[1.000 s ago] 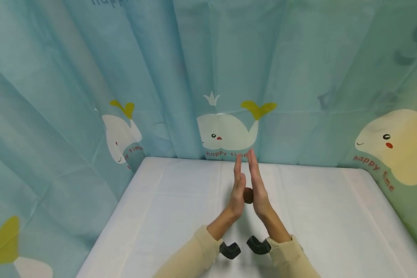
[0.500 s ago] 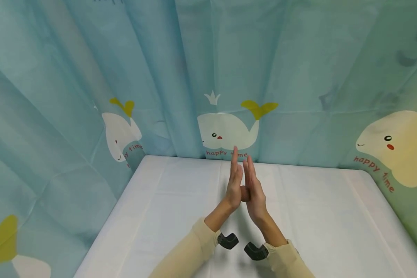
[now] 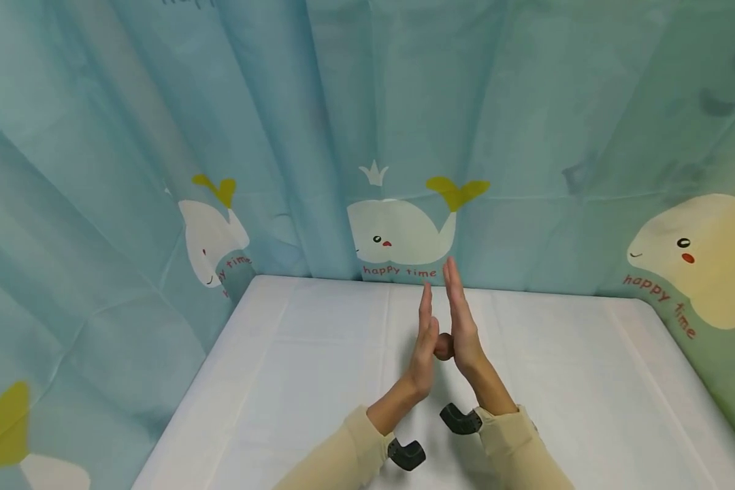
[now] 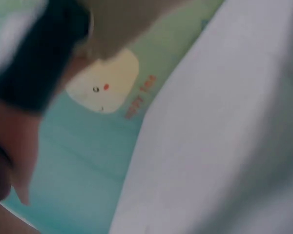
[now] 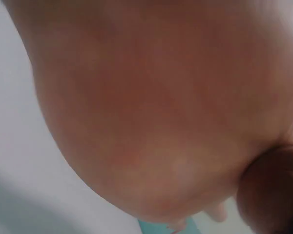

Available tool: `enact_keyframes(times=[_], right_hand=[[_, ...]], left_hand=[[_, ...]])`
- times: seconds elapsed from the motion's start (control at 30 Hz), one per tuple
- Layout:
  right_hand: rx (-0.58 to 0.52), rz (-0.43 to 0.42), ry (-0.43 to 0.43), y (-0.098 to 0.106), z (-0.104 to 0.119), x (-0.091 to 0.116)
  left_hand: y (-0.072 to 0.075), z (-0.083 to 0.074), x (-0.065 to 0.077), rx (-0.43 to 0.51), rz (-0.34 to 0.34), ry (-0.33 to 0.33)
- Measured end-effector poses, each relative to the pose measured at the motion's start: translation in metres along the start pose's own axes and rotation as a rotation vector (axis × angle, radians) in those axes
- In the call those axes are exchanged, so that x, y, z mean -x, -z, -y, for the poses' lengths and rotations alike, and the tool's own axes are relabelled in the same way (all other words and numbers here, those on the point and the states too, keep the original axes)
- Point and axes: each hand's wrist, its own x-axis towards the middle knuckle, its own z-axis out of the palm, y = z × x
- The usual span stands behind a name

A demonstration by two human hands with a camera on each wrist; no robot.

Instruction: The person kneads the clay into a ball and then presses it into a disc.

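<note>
Both the left hand (image 3: 423, 359) and the right hand (image 3: 466, 337) have their fingers straight and uncurled, palms facing. Between them we see a brown ball (image 3: 444, 347), touching both palms, over the white table (image 3: 318, 340), short of its far edge and about midway between its far corners.

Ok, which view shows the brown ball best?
Head: the ball is small but nearly whole, between left hand and right hand. Right wrist: bigger, but cropped at the right edge. Left wrist: only a blurred, dark part, left edge.
</note>
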Motion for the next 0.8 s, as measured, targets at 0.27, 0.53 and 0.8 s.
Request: enact_keyframes(times=[0.27,0.53,0.8], right_hand=[[-0.012,0.057,-0.062,0.001,-0.011,0.002],[-0.010,0.036,0.021,-0.021,-0.014,0.017],[0.070,0.016,0.051,-0.021,0.000,0.015]], left_hand=[[0.000,-0.018,-0.003,-0.056,-0.022,-0.041],[0.016,-0.016,-0.024,-0.104,-0.084,-0.093],[0.017,-0.002,-0.018,-0.131,-0.035,-0.007]])
